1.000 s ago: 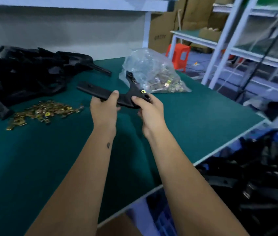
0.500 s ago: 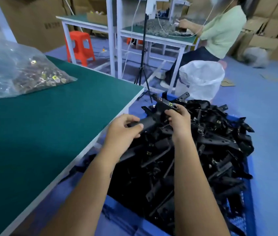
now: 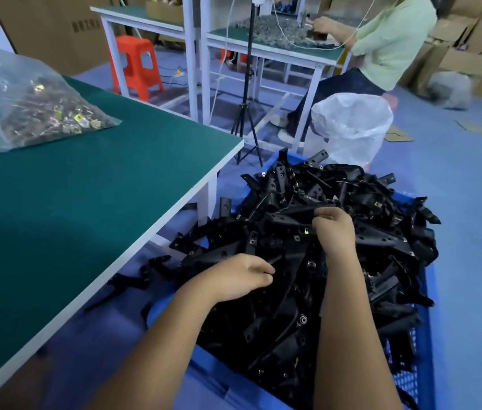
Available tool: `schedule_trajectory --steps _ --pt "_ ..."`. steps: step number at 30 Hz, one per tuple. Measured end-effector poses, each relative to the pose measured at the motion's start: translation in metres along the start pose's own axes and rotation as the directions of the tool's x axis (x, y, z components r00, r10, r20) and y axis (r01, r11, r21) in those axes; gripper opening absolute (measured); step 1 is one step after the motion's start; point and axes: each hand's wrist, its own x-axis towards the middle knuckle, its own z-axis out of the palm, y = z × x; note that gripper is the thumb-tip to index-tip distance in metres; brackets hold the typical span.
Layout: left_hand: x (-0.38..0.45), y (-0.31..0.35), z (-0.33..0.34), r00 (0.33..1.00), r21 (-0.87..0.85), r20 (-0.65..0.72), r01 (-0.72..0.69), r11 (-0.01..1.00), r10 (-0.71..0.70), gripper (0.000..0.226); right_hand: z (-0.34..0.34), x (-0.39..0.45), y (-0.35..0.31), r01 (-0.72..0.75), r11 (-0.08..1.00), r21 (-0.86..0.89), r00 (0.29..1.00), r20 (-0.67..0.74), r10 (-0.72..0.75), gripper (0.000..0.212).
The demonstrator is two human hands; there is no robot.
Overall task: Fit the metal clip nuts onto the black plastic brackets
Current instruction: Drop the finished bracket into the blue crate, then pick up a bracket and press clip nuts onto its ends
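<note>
An orange stool (image 3: 137, 68) is seen on the blue floor (image 3: 455, 179) beside a white-framed bench (image 3: 275, 47). A black tripod (image 3: 247, 108) is planted near a white sack (image 3: 352, 125). A seated person in a pale green top (image 3: 393, 39) is backed by stacked cardboard boxes (image 3: 470, 42).

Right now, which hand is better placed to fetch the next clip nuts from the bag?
Left. The left hand hangs nearer the table holding the bag; the right hand grips a bracket over the bin.
</note>
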Motion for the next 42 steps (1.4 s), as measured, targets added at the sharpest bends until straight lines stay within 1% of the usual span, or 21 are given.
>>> schedule_trajectory --steps 2,4,5,7,9,11,13,16,17,19,22,25,27,29,30,32,34,37,39,41,42 --pt "-0.005 0.008 -0.009 0.997 -0.033 -0.050 -0.052 0.998 0.051 0.022 0.011 -0.006 -0.011 0.072 0.997 0.041 0.994 -0.090 -0.068 0.025" --pt "-0.014 0.018 -0.024 0.983 -0.116 -0.153 -0.123 0.986 0.104 0.018 0.029 -0.017 -0.030 0.164 0.984 0.069 0.975 -0.161 -0.151 0.025" --pt "-0.021 0.024 -0.033 0.965 -0.164 -0.228 -0.170 0.972 0.131 0.020 0.042 -0.024 -0.041 0.209 0.973 0.100 0.967 -0.170 -0.190 0.023" --pt "-0.037 0.033 -0.057 0.897 -0.242 -0.410 -0.280 0.929 0.164 0.024 0.075 -0.042 -0.067 0.294 0.936 0.193 0.954 -0.123 -0.274 0.021" --pt "-0.059 0.035 -0.085 0.807 -0.292 -0.569 -0.378 0.878 0.158 0.027 0.116 -0.066 -0.094 0.368 0.892 0.264 0.927 -0.022 -0.376 0.021" --pt "-0.084 0.029 -0.113 0.704 -0.285 -0.699 -0.436 0.854 0.127 0.029 0.159 -0.097 -0.121 0.413 0.849 0.329 0.878 0.104 -0.467 0.025" --pt "-0.112 0.013 -0.140 0.582 -0.273 -0.811 -0.462 0.844 0.057 0.029 0.203 -0.130 -0.144 0.441 0.811 0.385 0.806 0.228 -0.547 0.024" --pt "-0.156 -0.022 -0.173 0.361 -0.293 -0.926 -0.511 0.808 -0.107 0.030 0.260 -0.183 -0.170 0.486 0.774 0.405 0.665 0.403 -0.628 0.024" --pt "-0.171 -0.035 -0.183 0.286 -0.290 -0.945 -0.517 0.805 -0.157 0.030 0.278 -0.200 -0.175 0.501 0.766 0.404 0.610 0.463 -0.643 0.025" --pt "-0.203 -0.062 -0.197 0.166 -0.279 -0.960 -0.512 0.812 -0.225 0.030 0.311 -0.233 -0.182 0.547 0.738 0.396 0.493 0.559 -0.666 0.024" --pt "-0.251 -0.101 -0.209 0.029 -0.265 -0.955 -0.531 0.805 -0.296 0.030 0.355 -0.280 -0.185 0.628 0.677 0.384 0.322 0.664 -0.675 0.022" --pt "-0.297 -0.141 -0.217 -0.093 -0.293 -0.912 -0.533 0.794 -0.399 0.030 0.393 -0.320 -0.181 0.715 0.581 0.389 0.145 0.730 -0.668 0.022" --pt "-0.327 -0.168 -0.221 -0.172 -0.321 -0.864 -0.537 0.780 -0.473 0.028 0.414 -0.340 -0.179 0.752 0.532 0.390 0.055 0.767 -0.640 0.024" --pt "-0.351 -0.192 -0.224 -0.258 -0.320 -0.802 -0.575 0.753 -0.538 0.027 0.433 -0.354 -0.176 0.770 0.500 0.396 -0.008 0.790 -0.613 0.024" --pt "-0.359 -0.201 -0.225 -0.295 -0.304 -0.772 -0.607 0.734 -0.563 0.026 0.442 -0.359 -0.175 0.779 0.481 0.402 -0.027 0.789 -0.614 0.024" --pt "-0.370 -0.214 -0.228 -0.344 -0.254 -0.724 -0.674 0.694 -0.599 0.025 0.459 -0.366 -0.176 0.796 0.446 0.410 -0.039 0.769 -0.637 0.024" --pt "-0.372 -0.220 -0.233 -0.349 -0.236 -0.711 -0.699 0.675 -0.611 0.025 0.477 -0.371 -0.179 0.808 0.423 0.410 -0.023 0.740 -0.672 0.026" --pt "-0.370 -0.223 -0.239 -0.297 -0.276 -0.740 -0.684 0.675 -0.603 0.024 0.501 -0.375 -0.187 0.827 0.410 0.384 0.033 0.695 -0.718 0.034" --pt "-0.369 -0.225 -0.241 -0.271 -0.295 -0.752 -0.678 0.674 -0.601 0.021 0.517 -0.376 -0.194 0.846 0.411 0.341 0.067 0.696 -0.715 0.037" --pt "-0.369 -0.226 -0.242 -0.259 -0.296 -0.752 -0.690 0.661 -0.606 0.020 0.532 -0.377 -0.204 0.827 0.470 0.308 0.083 0.760 -0.644 0.038" --pt "-0.369 -0.227 -0.243 -0.253 -0.293 -0.753 -0.698 0.654 -0.607 0.020 0.538 -0.377 -0.209 0.800 0.518 0.303 0.073 0.808 -0.584 0.039"
